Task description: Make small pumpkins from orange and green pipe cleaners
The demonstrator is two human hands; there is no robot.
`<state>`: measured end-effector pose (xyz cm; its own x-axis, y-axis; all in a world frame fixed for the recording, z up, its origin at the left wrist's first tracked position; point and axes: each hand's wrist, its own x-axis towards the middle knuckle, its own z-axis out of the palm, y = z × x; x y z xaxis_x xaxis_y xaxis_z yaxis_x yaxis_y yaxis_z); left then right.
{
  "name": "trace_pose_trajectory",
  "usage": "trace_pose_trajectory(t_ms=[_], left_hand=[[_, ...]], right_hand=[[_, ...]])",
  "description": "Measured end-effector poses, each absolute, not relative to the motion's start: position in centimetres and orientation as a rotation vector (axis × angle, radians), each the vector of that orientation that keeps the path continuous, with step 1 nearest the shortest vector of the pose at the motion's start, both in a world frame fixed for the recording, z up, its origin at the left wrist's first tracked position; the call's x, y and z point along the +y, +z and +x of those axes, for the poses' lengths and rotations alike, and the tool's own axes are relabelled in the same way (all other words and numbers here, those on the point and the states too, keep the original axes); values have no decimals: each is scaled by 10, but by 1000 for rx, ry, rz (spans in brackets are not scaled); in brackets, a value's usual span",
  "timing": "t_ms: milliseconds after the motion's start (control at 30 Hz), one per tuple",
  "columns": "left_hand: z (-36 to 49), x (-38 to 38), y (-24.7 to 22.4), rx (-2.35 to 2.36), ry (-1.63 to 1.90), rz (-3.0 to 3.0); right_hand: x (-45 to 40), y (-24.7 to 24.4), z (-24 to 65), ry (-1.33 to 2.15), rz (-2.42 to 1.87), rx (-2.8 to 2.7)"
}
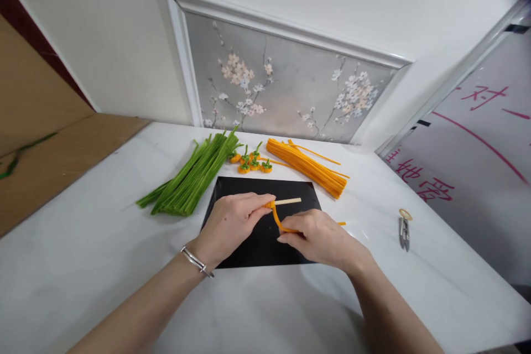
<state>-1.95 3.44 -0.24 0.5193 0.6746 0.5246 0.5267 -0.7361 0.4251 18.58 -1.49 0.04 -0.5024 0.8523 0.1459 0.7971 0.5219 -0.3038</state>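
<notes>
My left hand [236, 221] pinches a thin pale stick [289, 201] with orange pipe cleaner coiled round its near end. From the coil, the orange pipe cleaner [276, 218] bends down to my right hand [317, 235], whose thumb and fingers are closed on it; its tail shows beyond that hand. Both hands are over a black mat [253, 254]. Behind the mat stand several small orange pieces with green tops [254, 163]. A bundle of green pipe cleaners [193, 177] lies at the left, a bundle of orange ones [309, 168] at the right.
Small metal snips [404, 232] with a yellowish ring lie on the white table [124, 265] at the right. A framed floral panel [286, 83] is on the wall behind. At the right edge stands a whiteboard [477, 160] with red writing; a brown board [53, 138] is at the left.
</notes>
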Motion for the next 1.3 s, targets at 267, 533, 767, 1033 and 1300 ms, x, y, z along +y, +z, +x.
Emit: trace_pose_trajectory(t_ms=[267, 533, 767, 1033, 1300], left_hand=[[-21, 36, -6, 1090, 950, 2743], [-20, 37, -3, 936, 866, 2909], [-20, 33, -1, 852, 776, 2798], [-17, 28, 0, 814, 783, 2826], [-17, 29, 4, 738, 829, 2758]], right_hand=[[-30, 14, 180, 26, -1368, -2493], [-21, 24, 184, -248, -1331, -2272], [-6, 21, 192, -70, -1281, -2125], [7, 14, 202, 223, -1289, -2056], [8, 11, 203, 261, -1277, -2052]])
